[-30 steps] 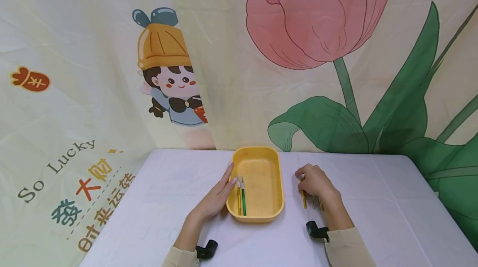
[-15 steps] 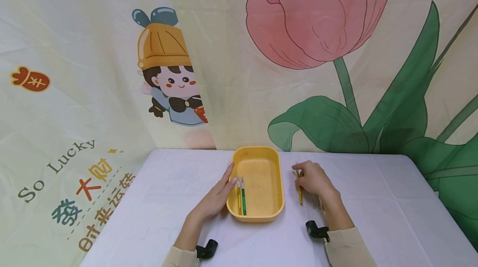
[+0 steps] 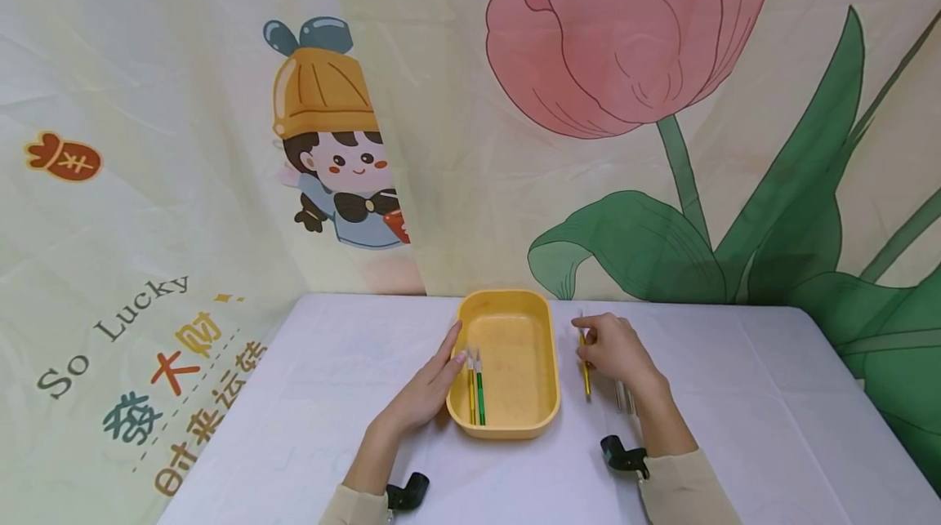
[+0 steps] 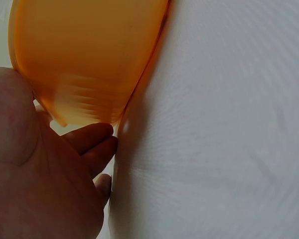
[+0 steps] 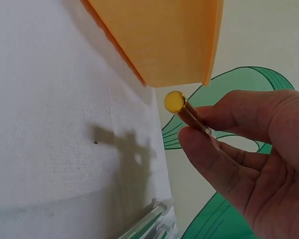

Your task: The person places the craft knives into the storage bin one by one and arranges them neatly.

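In the head view my left hand [image 3: 422,394] holds the left wall of a yellow plastic tray [image 3: 553,378], thumb at the rim and fingers along the outside. The left wrist view has the fingers of that hand low on the tray's outer wall [image 4: 89,59]. Inside the tray, a slim yellow stick [image 3: 472,402] and a green one [image 3: 481,407] with pale tips lie side by side. My right hand [image 3: 619,349], right of the tray, pinches another slim yellow stick [image 3: 586,382] between thumb and fingers. Its round, shiny golden end [image 5: 175,101] faces the right wrist camera.
More slim sticks with clear ends [image 5: 147,219] lie on the white-covered table [image 3: 735,394], partly hidden by my right hand and wrist. A printed cloth with a large tulip [image 3: 625,35] hangs behind the table. A black wrist camera [image 3: 623,454] sits at my right sleeve.
My right hand has shifted slightly left toward the tray, carrying the yellow stick with it. The left hand, the tray and the two sticks inside have stayed put.
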`<act>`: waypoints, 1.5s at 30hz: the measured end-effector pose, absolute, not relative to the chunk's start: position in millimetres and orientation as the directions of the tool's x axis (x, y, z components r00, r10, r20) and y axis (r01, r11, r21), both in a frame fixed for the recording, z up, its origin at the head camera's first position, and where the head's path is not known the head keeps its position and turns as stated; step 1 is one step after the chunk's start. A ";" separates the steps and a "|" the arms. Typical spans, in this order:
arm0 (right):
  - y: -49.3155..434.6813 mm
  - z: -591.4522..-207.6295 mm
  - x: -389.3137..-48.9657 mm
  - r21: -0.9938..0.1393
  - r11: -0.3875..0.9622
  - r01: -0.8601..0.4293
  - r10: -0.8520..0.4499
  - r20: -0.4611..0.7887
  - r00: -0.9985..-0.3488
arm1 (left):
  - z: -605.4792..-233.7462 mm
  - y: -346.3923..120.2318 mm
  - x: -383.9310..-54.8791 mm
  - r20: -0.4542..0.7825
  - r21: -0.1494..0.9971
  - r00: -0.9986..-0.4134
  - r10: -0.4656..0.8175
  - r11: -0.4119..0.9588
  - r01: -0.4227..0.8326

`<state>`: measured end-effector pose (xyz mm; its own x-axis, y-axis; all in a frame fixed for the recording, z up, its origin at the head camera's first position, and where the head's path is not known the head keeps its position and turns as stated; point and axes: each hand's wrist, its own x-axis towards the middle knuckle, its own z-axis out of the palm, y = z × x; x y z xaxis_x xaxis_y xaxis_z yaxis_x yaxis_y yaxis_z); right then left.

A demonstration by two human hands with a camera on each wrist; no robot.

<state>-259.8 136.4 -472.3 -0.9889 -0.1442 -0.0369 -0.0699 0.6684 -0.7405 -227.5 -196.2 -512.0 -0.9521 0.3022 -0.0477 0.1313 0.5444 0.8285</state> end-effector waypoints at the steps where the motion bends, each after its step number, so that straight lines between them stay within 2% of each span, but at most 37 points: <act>1: 136.0 -472.0 -259.7 -0.740 0.668 -0.075 -0.143 -0.030 -0.989 | -512.4 -196.2 -227.5 -0.046 0.829 -0.952 0.303 0.544 0.133; 38: 109.5 -448.0 -247.0 -0.802 0.553 -0.227 -0.166 0.161 -0.973 | -511.1 -196.7 -226.9 -0.042 0.838 -0.950 0.310 0.528 0.135; 45: 103.7 -444.7 -244.7 -0.806 0.549 -0.222 -0.167 0.155 -0.974 | -512.2 -197.3 -227.7 -0.038 0.833 -0.949 0.314 0.535 0.143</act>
